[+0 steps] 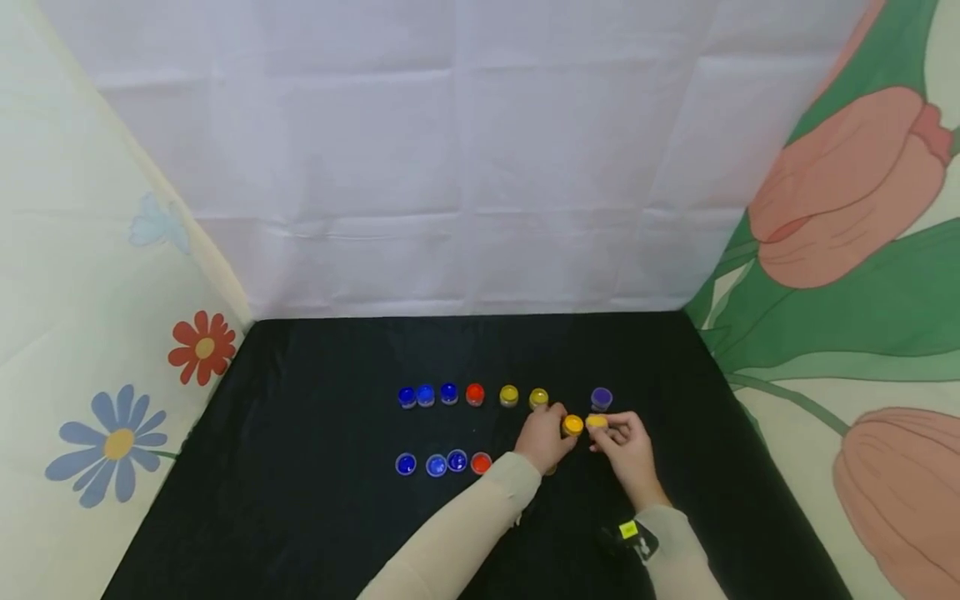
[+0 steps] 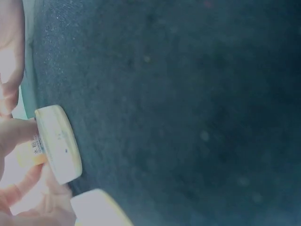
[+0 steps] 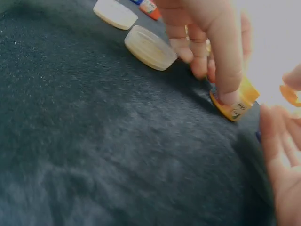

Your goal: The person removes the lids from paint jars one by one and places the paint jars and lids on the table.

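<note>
My left hand (image 1: 545, 437) grips a small orange-yellow paint jar (image 1: 572, 425) above the dark cloth. Printed characters show on the jar (image 2: 59, 143) in the left wrist view. Just to the right, my right hand (image 1: 626, 454) pinches a small round yellow piece (image 1: 597, 422) that looks like a jar lid. A narrow gap separates the two pieces. Beyond the right hand stands a purple paint jar (image 1: 601, 398). Two yellow jars, one of them nearest the left hand (image 1: 538, 397), stand behind it. The left forearm partly hides the front row.
Three blue jars (image 1: 426, 395) and a red jar (image 1: 475, 394) continue the back row leftward. A front row holds blue round pieces (image 1: 436, 465) and a red one (image 1: 482, 462). Two pale discs (image 3: 150, 48) lie near the hands. Black cloth (image 1: 300, 500) covers the table; a white sheet (image 1: 450, 167) hangs behind.
</note>
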A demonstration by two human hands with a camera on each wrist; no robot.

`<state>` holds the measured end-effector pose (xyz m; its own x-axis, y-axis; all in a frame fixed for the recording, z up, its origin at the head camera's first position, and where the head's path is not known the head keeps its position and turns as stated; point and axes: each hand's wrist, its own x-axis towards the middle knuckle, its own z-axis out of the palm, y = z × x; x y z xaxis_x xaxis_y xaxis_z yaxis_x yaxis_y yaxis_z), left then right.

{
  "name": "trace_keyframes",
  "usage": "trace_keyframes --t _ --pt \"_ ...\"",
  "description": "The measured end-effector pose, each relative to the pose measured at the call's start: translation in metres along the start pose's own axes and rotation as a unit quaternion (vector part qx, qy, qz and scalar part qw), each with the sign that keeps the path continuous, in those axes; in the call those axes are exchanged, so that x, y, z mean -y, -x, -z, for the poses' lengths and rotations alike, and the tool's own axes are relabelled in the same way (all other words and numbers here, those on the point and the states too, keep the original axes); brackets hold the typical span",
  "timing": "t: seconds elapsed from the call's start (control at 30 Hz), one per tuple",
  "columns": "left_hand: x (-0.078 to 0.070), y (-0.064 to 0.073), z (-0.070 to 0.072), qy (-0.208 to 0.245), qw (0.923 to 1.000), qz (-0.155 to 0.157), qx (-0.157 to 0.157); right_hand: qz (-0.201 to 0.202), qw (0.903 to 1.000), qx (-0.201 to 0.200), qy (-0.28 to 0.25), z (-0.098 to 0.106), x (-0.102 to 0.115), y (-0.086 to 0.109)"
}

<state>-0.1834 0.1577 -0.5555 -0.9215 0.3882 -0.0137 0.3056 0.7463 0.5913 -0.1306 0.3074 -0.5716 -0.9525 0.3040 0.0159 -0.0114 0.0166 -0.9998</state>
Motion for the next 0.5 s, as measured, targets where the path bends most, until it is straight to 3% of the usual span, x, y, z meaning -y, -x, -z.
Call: trace_keyframes --t 0.1,0.2,0.37,0.5 --pt "-0.001 -0.002 -0.003 -0.013 0.9998 0.005 -0.011 -0.008 0.9991 0.004 0.040 0.003 0.003 0.003" --pt "-0.003 -0.006 -0.006 -0.018 0.9995 0.013 -0.024 -0.009 0.9931 0.017 0.116 0.005 0.006 0.008" --pt "-0.008 -0.013 -0.007 -0.017 0.9987 0.028 -0.039 0.001 0.9697 0.039 0.241 0.002 0.013 0.018" --pt "-0.014 -0.018 -0.006 -0.036 0.9974 0.042 -0.046 0.020 0.9527 0.070 0.295 -0.003 0.018 0.023"
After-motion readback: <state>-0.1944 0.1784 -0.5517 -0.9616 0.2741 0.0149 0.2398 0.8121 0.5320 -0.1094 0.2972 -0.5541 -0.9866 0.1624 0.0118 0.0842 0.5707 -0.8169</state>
